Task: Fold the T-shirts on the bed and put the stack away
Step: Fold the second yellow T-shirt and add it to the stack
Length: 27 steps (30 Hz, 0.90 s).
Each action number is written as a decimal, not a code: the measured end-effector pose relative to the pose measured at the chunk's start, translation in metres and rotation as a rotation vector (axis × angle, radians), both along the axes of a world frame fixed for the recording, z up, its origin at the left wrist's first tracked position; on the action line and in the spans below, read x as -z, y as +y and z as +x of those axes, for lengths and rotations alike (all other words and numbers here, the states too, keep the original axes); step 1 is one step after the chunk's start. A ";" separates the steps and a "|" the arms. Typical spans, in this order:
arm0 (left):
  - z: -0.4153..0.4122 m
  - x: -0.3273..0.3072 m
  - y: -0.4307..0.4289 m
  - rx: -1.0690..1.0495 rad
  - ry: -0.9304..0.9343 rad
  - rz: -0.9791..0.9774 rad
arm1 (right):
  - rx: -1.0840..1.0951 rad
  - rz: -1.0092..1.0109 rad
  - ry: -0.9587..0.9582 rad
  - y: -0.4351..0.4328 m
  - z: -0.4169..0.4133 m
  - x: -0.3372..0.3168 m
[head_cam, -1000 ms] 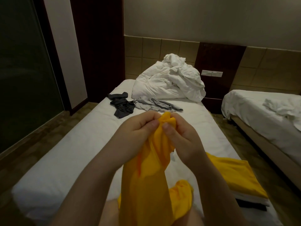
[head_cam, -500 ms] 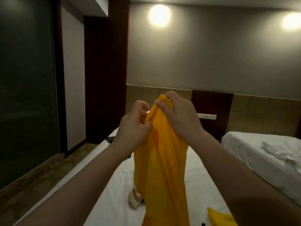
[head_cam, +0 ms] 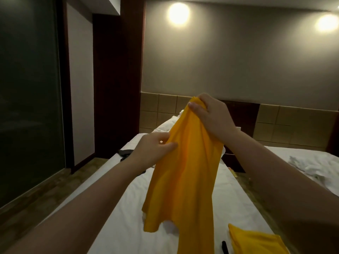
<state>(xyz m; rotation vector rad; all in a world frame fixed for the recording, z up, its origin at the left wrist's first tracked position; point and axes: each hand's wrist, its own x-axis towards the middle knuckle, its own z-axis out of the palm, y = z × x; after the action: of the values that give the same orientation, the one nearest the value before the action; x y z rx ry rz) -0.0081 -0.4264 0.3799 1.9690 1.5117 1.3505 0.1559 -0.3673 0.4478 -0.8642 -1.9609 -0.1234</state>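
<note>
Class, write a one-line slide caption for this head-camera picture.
Right hand grips the top of a hanging yellow T-shirt, left hand pinches its edge, above a white bed.

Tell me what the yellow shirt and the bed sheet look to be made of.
The yellow shirt looks like a thin, soft knit, likely cotton or a blend. It is matte and hangs in limp folds. The bed sheet looks like white woven cloth, probably cotton, matte with fine creases.

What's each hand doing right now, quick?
Left hand: pinches the hanging yellow fabric T-shirt at its left edge.
Right hand: grips the T-shirt's top end.
</note>
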 end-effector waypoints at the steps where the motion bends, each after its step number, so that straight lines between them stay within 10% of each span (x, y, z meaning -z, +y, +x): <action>1: 0.002 0.005 0.001 0.005 -0.004 -0.042 | 0.007 -0.003 0.007 0.001 0.001 0.001; 12: -0.011 0.027 0.021 -0.034 -0.194 -0.033 | 0.097 -0.063 -0.080 0.017 0.037 -0.003; 22: -0.013 -0.027 0.035 -0.200 0.035 0.313 | 0.218 -0.052 -0.034 0.019 0.060 -0.032; 27: -0.021 -0.032 0.050 -0.192 0.250 0.151 | 0.245 -0.111 -0.260 0.023 0.063 -0.028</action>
<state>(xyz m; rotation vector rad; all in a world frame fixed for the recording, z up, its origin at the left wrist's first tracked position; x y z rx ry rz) -0.0292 -0.3761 0.4118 2.2024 1.8000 1.3706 0.2194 -0.3446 0.4759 -1.2111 -2.1092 -0.2846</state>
